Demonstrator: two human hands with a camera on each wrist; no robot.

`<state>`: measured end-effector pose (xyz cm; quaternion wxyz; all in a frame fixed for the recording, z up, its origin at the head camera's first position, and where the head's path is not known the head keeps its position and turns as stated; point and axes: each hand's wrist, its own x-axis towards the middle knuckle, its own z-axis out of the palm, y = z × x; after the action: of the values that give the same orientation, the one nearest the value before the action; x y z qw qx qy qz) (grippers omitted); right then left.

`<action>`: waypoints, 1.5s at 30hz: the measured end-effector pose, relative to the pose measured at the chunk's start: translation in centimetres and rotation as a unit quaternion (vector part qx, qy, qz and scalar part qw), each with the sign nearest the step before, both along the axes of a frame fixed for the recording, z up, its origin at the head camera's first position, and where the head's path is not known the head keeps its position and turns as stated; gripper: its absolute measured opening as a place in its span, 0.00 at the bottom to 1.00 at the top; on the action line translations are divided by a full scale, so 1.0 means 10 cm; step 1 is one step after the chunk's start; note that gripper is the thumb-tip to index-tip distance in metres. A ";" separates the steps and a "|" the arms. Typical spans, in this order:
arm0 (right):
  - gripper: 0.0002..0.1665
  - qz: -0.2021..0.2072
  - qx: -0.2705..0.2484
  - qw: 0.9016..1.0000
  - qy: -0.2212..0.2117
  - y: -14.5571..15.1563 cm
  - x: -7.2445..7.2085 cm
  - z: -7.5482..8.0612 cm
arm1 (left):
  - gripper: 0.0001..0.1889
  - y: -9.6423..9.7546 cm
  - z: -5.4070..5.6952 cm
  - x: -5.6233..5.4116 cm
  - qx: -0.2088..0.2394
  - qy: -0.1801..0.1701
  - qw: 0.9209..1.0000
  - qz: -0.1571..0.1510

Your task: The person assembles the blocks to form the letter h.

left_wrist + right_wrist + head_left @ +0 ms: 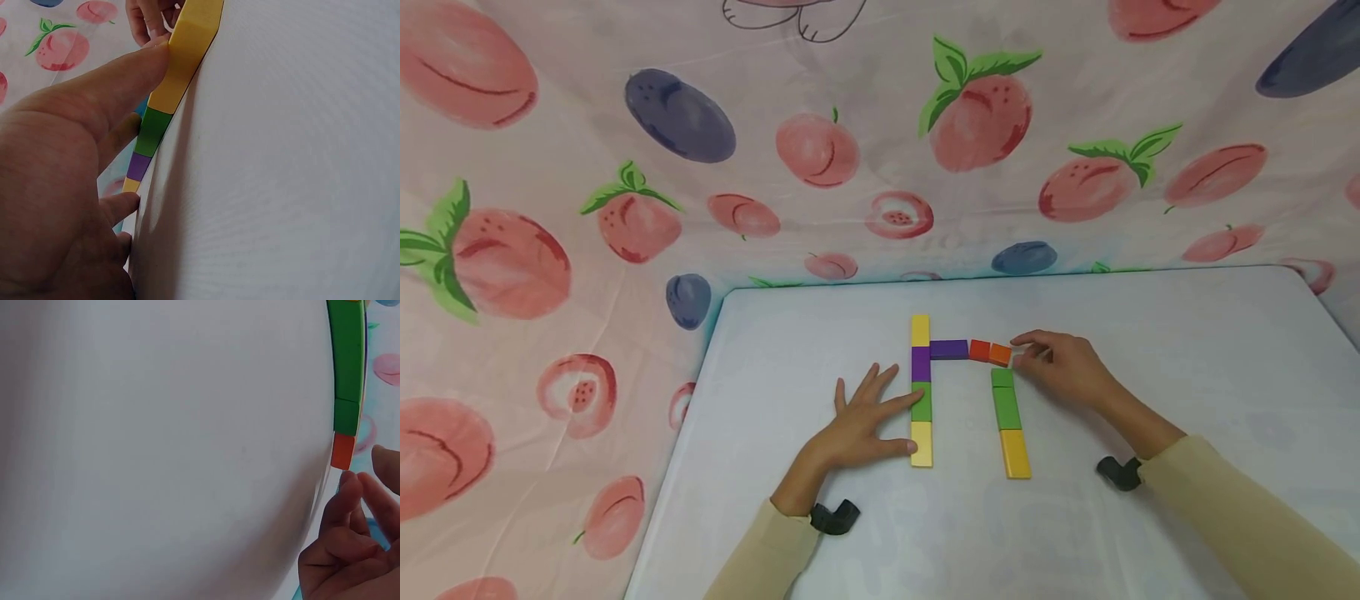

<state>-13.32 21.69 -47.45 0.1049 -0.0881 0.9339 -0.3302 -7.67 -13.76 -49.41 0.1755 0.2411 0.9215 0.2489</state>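
My left hand spreads its fingers beside a straight column of blocks, thumb at the near pale yellow block and index fingertip on the green block. Beyond these in the column lie a purple block and a far yellow block. From the column a purple bar runs right, followed by a red block and a slightly tilted orange block. My right hand has its bent fingertips right at the orange block's outer end, the thumb held apart in the right wrist view.
A second, slightly slanting row stands below the orange block: a small green block, a longer green block and a yellow-orange block. Everything lies on a white table. Fruit-patterned cloth hangs behind and at left.
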 end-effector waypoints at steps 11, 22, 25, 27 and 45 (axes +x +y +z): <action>0.15 -0.004 0.000 1.000 -0.013 -0.06 -0.07 -0.05 | 0.40 0.01 0.00 0.00 -0.006 -0.001 1.000 -0.001; 0.14 -0.019 0.004 1.000 -0.021 -0.08 -0.07 -0.04 | 0.40 0.01 0.00 0.00 -0.004 0.003 1.000 -0.002; 0.14 -0.025 0.003 0.999 -0.024 -0.09 -0.07 -0.03 | 0.40 0.01 0.00 0.00 -0.002 0.001 1.000 -0.001; 0.14 -0.027 0.002 0.999 -0.026 -0.09 -0.08 -0.03 | 0.40 0.01 0.00 0.00 -0.003 0.001 1.000 -0.001; 0.18 -0.022 0.001 0.999 -0.024 -0.06 -0.08 -0.03 | 0.40 0.00 -0.01 -0.01 -0.003 0.005 1.000 -0.003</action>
<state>-14.17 21.10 -47.72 0.1205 -0.0598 0.9330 -0.3339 -7.76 -13.81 -49.51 0.1727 0.2441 0.9225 0.2441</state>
